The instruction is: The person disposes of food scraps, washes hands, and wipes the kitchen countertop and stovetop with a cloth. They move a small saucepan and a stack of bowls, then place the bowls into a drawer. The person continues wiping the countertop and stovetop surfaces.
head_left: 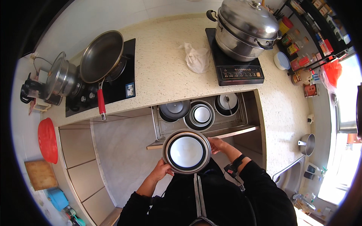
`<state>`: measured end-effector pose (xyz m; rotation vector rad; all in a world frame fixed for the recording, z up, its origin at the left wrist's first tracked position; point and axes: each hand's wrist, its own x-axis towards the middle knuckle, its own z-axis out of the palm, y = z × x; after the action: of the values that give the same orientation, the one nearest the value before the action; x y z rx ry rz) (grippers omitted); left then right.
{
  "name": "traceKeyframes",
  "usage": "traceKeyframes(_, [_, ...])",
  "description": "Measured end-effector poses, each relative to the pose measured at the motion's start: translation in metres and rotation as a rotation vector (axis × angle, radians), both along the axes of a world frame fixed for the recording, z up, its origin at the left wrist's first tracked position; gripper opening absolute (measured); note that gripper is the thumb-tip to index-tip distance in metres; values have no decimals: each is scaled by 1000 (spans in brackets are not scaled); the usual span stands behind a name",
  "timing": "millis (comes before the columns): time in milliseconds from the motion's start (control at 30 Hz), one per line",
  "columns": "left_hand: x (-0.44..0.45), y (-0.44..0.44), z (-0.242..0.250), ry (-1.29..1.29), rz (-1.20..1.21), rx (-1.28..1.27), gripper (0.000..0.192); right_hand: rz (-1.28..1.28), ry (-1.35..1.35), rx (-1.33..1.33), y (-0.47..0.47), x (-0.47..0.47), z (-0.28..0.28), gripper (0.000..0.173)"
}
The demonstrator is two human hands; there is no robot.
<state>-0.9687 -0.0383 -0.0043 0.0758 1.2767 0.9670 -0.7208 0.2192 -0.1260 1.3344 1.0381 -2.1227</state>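
Between my two hands is a stack of nested metal bowls (186,151), held level in front of my body. My left hand (161,170) grips the rim at its lower left, and my right hand (216,145) holds the right side. Just beyond the stack, a pulled-out wire drawer basket (158,124) holds more cookware. In it are a dark-lidded pot (174,108) at the left, nested bowls (202,114) in the middle, and a bowl with a spoon (227,101) at the right.
On the speckled counter (161,65) are a frying pan (101,56) on the gas hob, a crumpled plastic bag (197,58), and a large steamer pot (246,34) on an induction cooker (240,75). A small saucepan (308,144) stands near the sink (291,172) at the right.
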Motion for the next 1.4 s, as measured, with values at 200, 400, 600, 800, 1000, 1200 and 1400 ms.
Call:
traceKeyframes(200, [0, 0, -8, -7, 20, 17, 46, 204, 22, 214, 59, -32, 34, 53])
traceKeyframes(400, [4, -15, -10, -17, 112, 6, 47, 83, 119, 211, 80, -110, -3, 42])
traceKeyframes(600, [6, -48, -12, -27, 291, 12, 42, -383, -65, -112, 67, -187, -81, 48])
traceKeyframes(800, [6, -71, -17, -50, 407, 24, 46, -425, -111, 118, 59, -208, -106, 19])
traceKeyframes(1000, [2, -57, -11, -28, 385, 21, 44, -463, -134, 227, 69, -171, -50, 14])
traceKeyframes(1200, [1, -27, -4, 23, 282, -22, 40, -626, -144, 277, 109, -63, -22, 11])
traceKeyframes(1400, [6, -9, -3, 34, 217, -4, 39, -996, -269, 365, 148, 26, -40, 11])
